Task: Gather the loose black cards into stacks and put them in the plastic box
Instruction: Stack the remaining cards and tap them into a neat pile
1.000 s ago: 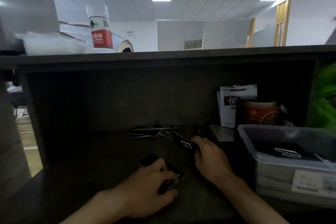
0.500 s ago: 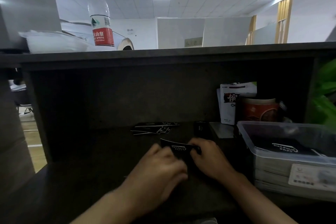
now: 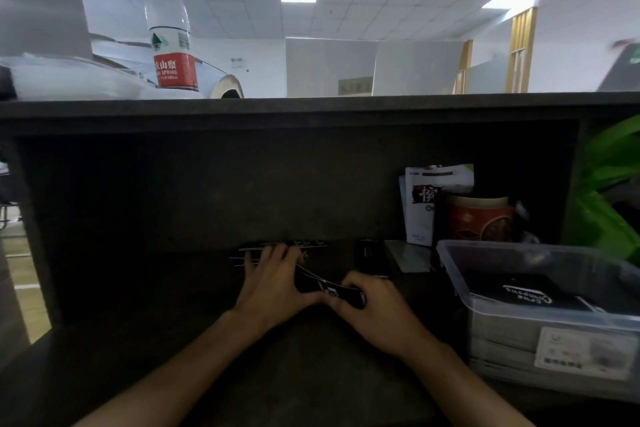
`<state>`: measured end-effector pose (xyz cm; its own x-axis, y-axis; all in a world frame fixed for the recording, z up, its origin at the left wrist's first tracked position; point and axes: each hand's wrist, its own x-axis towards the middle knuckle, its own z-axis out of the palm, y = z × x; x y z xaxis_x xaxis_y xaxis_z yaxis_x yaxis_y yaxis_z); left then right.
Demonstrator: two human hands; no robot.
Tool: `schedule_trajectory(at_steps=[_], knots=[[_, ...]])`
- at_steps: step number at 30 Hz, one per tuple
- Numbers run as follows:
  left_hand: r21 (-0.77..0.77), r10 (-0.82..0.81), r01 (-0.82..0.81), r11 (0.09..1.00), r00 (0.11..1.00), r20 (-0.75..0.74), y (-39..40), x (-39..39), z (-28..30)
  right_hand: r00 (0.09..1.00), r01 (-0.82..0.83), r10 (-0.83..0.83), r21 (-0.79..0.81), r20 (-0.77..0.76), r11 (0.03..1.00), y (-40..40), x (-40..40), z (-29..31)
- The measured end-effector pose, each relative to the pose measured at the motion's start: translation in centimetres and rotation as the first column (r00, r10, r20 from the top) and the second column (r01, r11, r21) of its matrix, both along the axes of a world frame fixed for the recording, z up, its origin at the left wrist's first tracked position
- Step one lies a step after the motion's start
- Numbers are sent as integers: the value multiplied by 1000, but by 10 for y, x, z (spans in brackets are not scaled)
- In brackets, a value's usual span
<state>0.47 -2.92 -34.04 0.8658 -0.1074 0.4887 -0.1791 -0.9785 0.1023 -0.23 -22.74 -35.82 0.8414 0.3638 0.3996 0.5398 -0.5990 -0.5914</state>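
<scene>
Since half a second ago the left hand (image 3: 273,282) has gone forward from the middle of the desk to the far edge of the recess; its fingers now lie spread and fairly straight on the loose black cards (image 3: 304,243) fanned out against the back panel, while its thumb side touches the near end of the small stack of cards (image 3: 332,289) between the 2 hands; the stack itself has come a little nearer and now tilts, its far end raised toward the left fingers; the right hand (image 3: 375,308) has barely shifted.

The right hand has its fingers curled over the right end of that stack and grips it, thumb on the near edge; whether the left hand pinches any of the loose cards or only presses on them cannot be told, as the fingers cover them.

A further dark card pack (image 3: 370,256) lies flat just beyond the right hand, apart from the fanned cards.

The plastic box (image 3: 519,255), clear and lidless, stands at the right of the desk (image 3: 311,374), near the right forearm but not touching it; 1 black card with white lettering (image 3: 526,295) lies on top of the stacks already inside it, and a white label (image 3: 581,352) is stuck to its near wall.

Behind the box stand a white pouch (image 3: 420,208) and a red-brown tub (image 3: 474,218); green leaves (image 3: 609,191) hang at the right; a water bottle (image 3: 171,31) with a red cap stands upright on the top shelf (image 3: 346,104).
</scene>
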Motion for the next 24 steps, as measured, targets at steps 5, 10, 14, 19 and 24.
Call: schedule_trajectory(at_steps=[5, 10, 14, 19, 24], knots=[[-217, -206, 187, 958, 976, -69, -7, -3, -5, 1000, 24, -24, 26, -2, 999, 1, 0, 0], [-105, -235, 227, 968, 969, -74, -4, -8, 0, 996, 85, -85, 5, 10, 996, 1, -1, 0], [-22, -217, 217, 976, 976, -18, 4, -13, 6, 998, 58, -57, -22, 42, 998, 1, -6, 2], [59, -42, 36, 998, 995, 96, 16, -14, 12, 998, 25, -27, 38, 50, 999, 0, -8, 4], [-436, -236, 175, 883, 968, -89, 9, -11, 4, 1000, 6, -6, 40, 15, 999, 0, -12, 6]])
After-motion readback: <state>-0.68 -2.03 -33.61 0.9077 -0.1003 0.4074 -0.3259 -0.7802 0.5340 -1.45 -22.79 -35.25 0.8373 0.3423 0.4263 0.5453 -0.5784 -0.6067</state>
